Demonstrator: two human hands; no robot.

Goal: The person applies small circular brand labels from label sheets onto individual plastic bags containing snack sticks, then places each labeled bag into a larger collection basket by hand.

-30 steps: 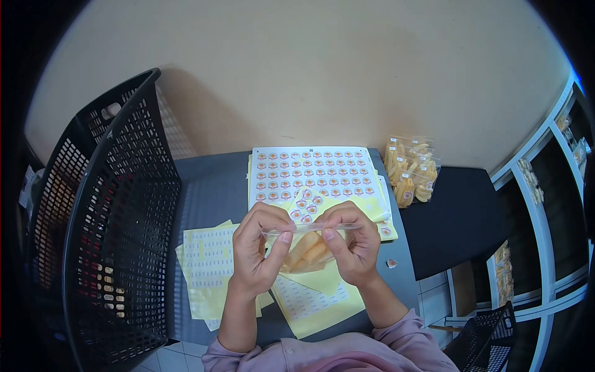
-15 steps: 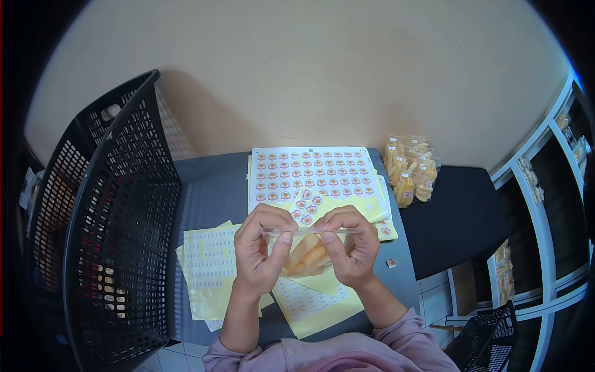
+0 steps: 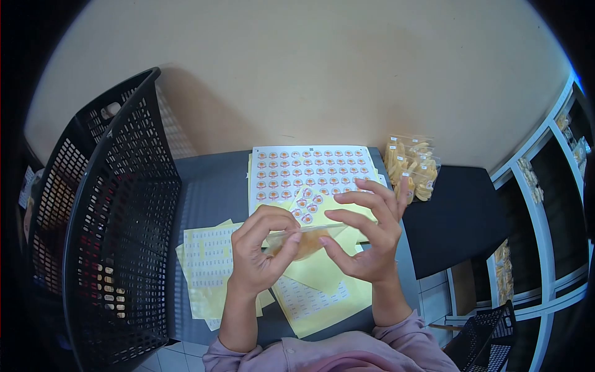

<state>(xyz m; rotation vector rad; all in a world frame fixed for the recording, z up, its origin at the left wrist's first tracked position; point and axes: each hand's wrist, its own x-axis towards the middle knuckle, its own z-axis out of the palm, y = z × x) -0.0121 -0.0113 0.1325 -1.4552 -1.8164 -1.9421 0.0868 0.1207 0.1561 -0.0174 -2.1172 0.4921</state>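
A clear plastic bag of yellow-orange snack pieces hangs tilted in front of me, over the table. My left hand pinches its top edge at the left corner between thumb and fingers. At the other end, my right hand is spread wide, its thumb tip right by the bag and the fingers raised. Behind the hands lies a sheet of round stickers, with a small cut piece of stickers on it. Yellow-backed sheets of small printed labels rest left of my left hand; another label sheet is below the bag.
A tall black perforated crate stands at the left of the grey table. Filled snack bags are piled at the back right, beside a black surface. Farther right are white-framed shelves and a smaller black crate.
My right hand has let go of the bag's top edge, moved slightly right and spread its fingers. The bag has tipped and its right end sits higher. My left hand keeps its pinch.
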